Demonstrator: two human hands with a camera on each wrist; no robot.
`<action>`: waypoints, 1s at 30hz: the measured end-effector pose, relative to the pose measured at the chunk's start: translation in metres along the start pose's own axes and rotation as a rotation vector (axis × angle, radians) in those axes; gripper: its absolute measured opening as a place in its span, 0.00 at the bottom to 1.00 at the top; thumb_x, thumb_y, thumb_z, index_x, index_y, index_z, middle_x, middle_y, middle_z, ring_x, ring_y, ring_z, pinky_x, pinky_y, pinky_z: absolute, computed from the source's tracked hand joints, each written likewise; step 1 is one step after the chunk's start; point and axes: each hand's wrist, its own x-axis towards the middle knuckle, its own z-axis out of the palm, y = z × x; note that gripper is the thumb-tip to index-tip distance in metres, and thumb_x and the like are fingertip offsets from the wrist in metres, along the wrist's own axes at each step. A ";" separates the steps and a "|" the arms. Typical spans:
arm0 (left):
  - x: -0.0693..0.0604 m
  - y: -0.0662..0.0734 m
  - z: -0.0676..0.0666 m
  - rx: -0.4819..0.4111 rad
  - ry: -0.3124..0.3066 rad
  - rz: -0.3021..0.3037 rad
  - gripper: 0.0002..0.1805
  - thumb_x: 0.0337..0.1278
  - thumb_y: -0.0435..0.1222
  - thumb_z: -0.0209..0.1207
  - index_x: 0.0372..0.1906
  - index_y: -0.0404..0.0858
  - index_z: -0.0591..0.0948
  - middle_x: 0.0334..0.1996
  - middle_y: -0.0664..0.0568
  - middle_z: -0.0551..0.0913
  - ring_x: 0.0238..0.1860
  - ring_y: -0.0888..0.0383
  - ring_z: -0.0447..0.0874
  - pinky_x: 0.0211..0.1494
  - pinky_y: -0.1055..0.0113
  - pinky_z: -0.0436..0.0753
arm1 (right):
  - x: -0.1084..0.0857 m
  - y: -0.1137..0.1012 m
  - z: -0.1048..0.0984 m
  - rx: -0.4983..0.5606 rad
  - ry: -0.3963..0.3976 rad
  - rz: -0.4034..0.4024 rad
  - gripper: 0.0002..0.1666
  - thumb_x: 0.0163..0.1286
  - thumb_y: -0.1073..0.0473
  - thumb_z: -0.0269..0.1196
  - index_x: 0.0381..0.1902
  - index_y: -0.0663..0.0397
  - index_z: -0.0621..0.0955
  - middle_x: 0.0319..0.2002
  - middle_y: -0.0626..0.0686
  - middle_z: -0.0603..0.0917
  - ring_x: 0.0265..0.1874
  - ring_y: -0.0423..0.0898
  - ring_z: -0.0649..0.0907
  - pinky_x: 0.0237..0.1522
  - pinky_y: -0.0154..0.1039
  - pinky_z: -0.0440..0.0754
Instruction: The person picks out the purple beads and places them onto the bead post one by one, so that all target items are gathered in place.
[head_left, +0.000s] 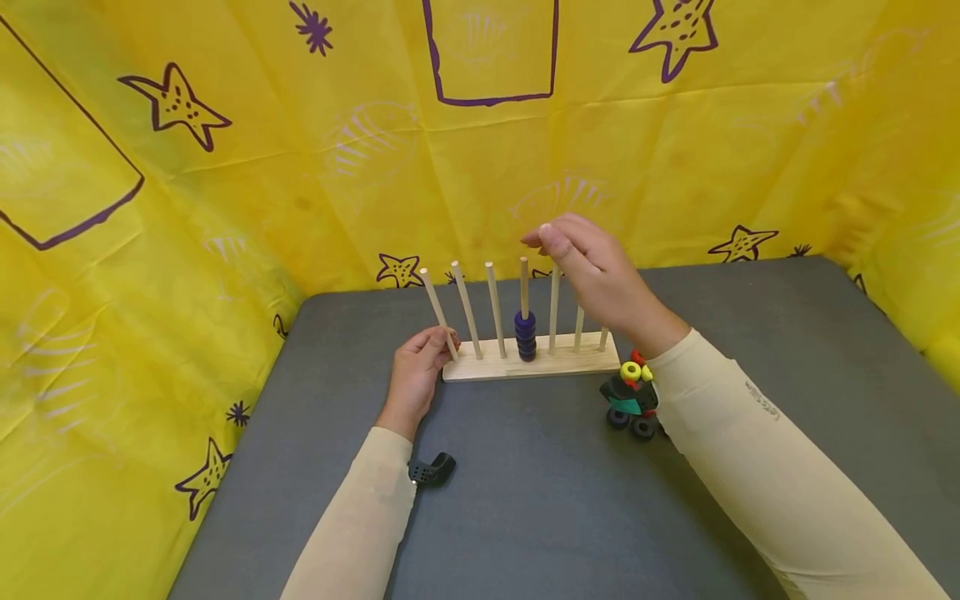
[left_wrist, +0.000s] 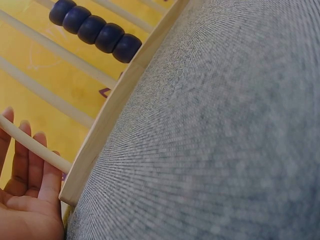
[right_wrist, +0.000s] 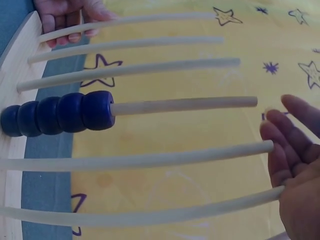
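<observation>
A pale wooden board (head_left: 525, 364) with several upright pegs stands toward the back of the table. Dark blue beads (head_left: 526, 337) are stacked on the middle peg; its upper part is bare. At the board's left end, my left hand (head_left: 420, 367) holds the lower part of the leftmost peg (left_wrist: 37, 147), fingers lying behind it. My right hand (head_left: 600, 271) is raised by the tops of the pegs on the right, fingers loosely bent. Beside the peg tips (right_wrist: 265, 147) in the right wrist view, nothing shows between the right hand's fingers (right_wrist: 292, 132).
Right of the board, partly behind my right sleeve, lies a group of yellow, red, green and black rings (head_left: 630, 400). A grey cloth (head_left: 517, 500) covers the table. Yellow patterned fabric (head_left: 360, 192) hangs behind and at both sides. A black strap piece (head_left: 433, 470) sits at my left wrist.
</observation>
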 end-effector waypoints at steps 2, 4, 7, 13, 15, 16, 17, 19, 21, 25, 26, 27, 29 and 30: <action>-0.001 0.000 0.000 0.004 0.000 -0.002 0.22 0.84 0.37 0.60 0.55 0.14 0.80 0.44 0.41 0.87 0.46 0.54 0.87 0.54 0.64 0.86 | -0.002 0.001 -0.002 0.045 -0.005 -0.012 0.27 0.94 0.52 0.44 0.62 0.63 0.84 0.57 0.54 0.83 0.59 0.53 0.80 0.64 0.55 0.75; -0.001 0.000 0.000 0.010 0.001 -0.004 0.22 0.84 0.37 0.60 0.55 0.14 0.80 0.45 0.38 0.87 0.47 0.54 0.87 0.55 0.64 0.85 | -0.002 0.002 -0.003 0.084 -0.009 -0.024 0.29 0.94 0.52 0.41 0.63 0.67 0.82 0.58 0.56 0.83 0.58 0.53 0.80 0.65 0.52 0.75; -0.001 0.000 0.000 0.011 0.003 -0.005 0.22 0.84 0.37 0.60 0.55 0.15 0.81 0.45 0.38 0.87 0.47 0.54 0.87 0.55 0.64 0.85 | -0.003 0.001 -0.006 0.141 -0.004 -0.016 0.33 0.95 0.49 0.37 0.65 0.68 0.81 0.59 0.57 0.83 0.57 0.52 0.80 0.65 0.49 0.74; -0.002 -0.002 0.000 -0.009 0.001 0.003 0.19 0.84 0.37 0.60 0.52 0.20 0.85 0.43 0.42 0.88 0.46 0.54 0.87 0.54 0.63 0.86 | -0.006 0.002 -0.013 0.288 0.021 -0.026 0.49 0.88 0.28 0.39 0.66 0.67 0.82 0.57 0.59 0.85 0.55 0.58 0.81 0.62 0.46 0.75; -0.002 -0.002 0.000 -0.010 0.001 0.002 0.18 0.84 0.36 0.60 0.51 0.21 0.85 0.43 0.41 0.88 0.46 0.54 0.87 0.54 0.63 0.86 | -0.007 0.002 -0.015 0.321 0.017 -0.044 0.52 0.85 0.24 0.42 0.65 0.68 0.82 0.56 0.60 0.85 0.54 0.59 0.82 0.60 0.45 0.76; -0.002 -0.002 0.000 -0.009 0.001 0.001 0.17 0.84 0.36 0.60 0.51 0.21 0.85 0.44 0.41 0.88 0.46 0.53 0.87 0.54 0.63 0.86 | -0.008 0.002 -0.016 0.337 0.010 -0.053 0.54 0.83 0.23 0.43 0.65 0.69 0.82 0.56 0.61 0.85 0.55 0.59 0.82 0.60 0.45 0.77; -0.002 -0.002 0.000 -0.007 0.002 0.000 0.17 0.84 0.36 0.60 0.51 0.21 0.85 0.44 0.41 0.88 0.46 0.53 0.87 0.54 0.63 0.86 | -0.008 0.001 -0.017 0.350 0.003 -0.062 0.55 0.82 0.22 0.43 0.65 0.70 0.81 0.56 0.62 0.85 0.55 0.59 0.82 0.59 0.45 0.77; -0.001 -0.002 0.000 0.001 0.002 0.002 0.18 0.84 0.37 0.61 0.52 0.20 0.85 0.44 0.40 0.88 0.47 0.53 0.87 0.54 0.63 0.86 | -0.010 0.000 -0.019 0.376 -0.013 -0.068 0.56 0.81 0.21 0.45 0.66 0.71 0.80 0.57 0.64 0.84 0.55 0.59 0.81 0.57 0.46 0.79; -0.001 -0.002 -0.001 0.013 0.001 0.004 0.20 0.84 0.37 0.61 0.53 0.18 0.84 0.45 0.40 0.88 0.47 0.53 0.87 0.55 0.64 0.86 | -0.011 0.000 -0.020 0.400 -0.031 -0.066 0.56 0.80 0.20 0.47 0.66 0.72 0.80 0.58 0.67 0.83 0.56 0.60 0.81 0.56 0.46 0.79; 0.000 -0.002 -0.002 0.019 0.000 0.007 0.21 0.83 0.38 0.61 0.53 0.18 0.83 0.45 0.40 0.88 0.47 0.53 0.87 0.55 0.64 0.86 | -0.016 0.002 -0.023 0.425 -0.049 -0.050 0.54 0.81 0.22 0.48 0.67 0.69 0.80 0.59 0.68 0.82 0.57 0.61 0.80 0.56 0.47 0.79; 0.000 -0.002 -0.002 0.018 0.000 0.006 0.20 0.83 0.38 0.61 0.52 0.19 0.84 0.45 0.41 0.88 0.47 0.53 0.87 0.55 0.64 0.86 | -0.018 0.003 -0.024 0.431 -0.053 -0.050 0.53 0.82 0.22 0.48 0.67 0.69 0.80 0.58 0.68 0.82 0.57 0.62 0.80 0.56 0.47 0.79; 0.000 -0.002 -0.002 0.013 0.001 0.004 0.19 0.83 0.38 0.61 0.52 0.20 0.85 0.44 0.41 0.88 0.47 0.53 0.87 0.55 0.63 0.86 | -0.019 0.003 -0.025 0.431 -0.057 -0.049 0.52 0.82 0.23 0.48 0.67 0.68 0.80 0.58 0.67 0.82 0.57 0.63 0.80 0.56 0.48 0.80; 0.001 -0.002 -0.002 0.003 0.004 0.003 0.18 0.83 0.38 0.61 0.50 0.22 0.86 0.44 0.40 0.88 0.47 0.53 0.88 0.55 0.63 0.86 | -0.022 0.005 -0.026 0.440 -0.066 -0.050 0.49 0.84 0.24 0.48 0.67 0.65 0.81 0.58 0.66 0.82 0.56 0.64 0.79 0.55 0.48 0.80; 0.001 -0.001 -0.002 0.005 0.003 0.004 0.18 0.83 0.38 0.61 0.50 0.22 0.86 0.44 0.40 0.88 0.47 0.53 0.88 0.55 0.63 0.86 | -0.024 0.007 -0.027 0.444 -0.071 -0.053 0.48 0.84 0.25 0.48 0.68 0.65 0.81 0.58 0.67 0.82 0.57 0.65 0.79 0.55 0.48 0.80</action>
